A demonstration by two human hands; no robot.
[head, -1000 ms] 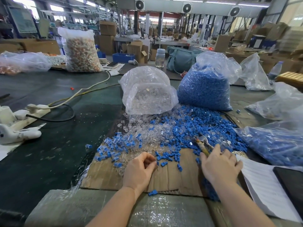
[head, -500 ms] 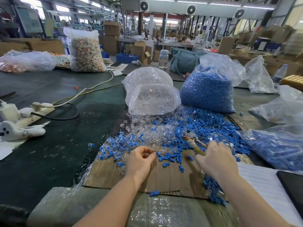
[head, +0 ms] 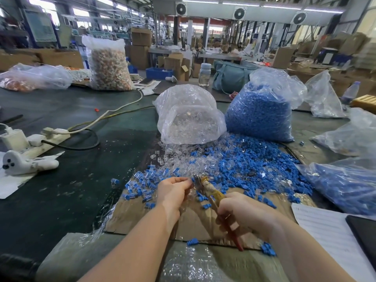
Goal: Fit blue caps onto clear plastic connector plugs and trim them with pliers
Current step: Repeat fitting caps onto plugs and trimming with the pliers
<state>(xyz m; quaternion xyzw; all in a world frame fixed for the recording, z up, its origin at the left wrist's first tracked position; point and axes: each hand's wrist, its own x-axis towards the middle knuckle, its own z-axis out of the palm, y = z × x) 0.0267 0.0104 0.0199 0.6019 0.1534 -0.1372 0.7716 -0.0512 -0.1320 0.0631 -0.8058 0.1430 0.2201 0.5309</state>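
The right hand (head: pixel 242 212) grips the pliers (head: pixel 211 192), whose long axis points away and left, nose at the capped plug (head: pixel 192 180) pinched by the left hand (head: pixel 173 190), above the cardboard sheet (head: pixel 195 220).

Both forearms are bare to the frame edge, with no sleeves showing.

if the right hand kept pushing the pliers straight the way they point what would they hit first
Probably the small capped plug pinched in the left hand: the yellow-handled metal pliers gripped by the right hand already have their tip at it. Depth is unclear.
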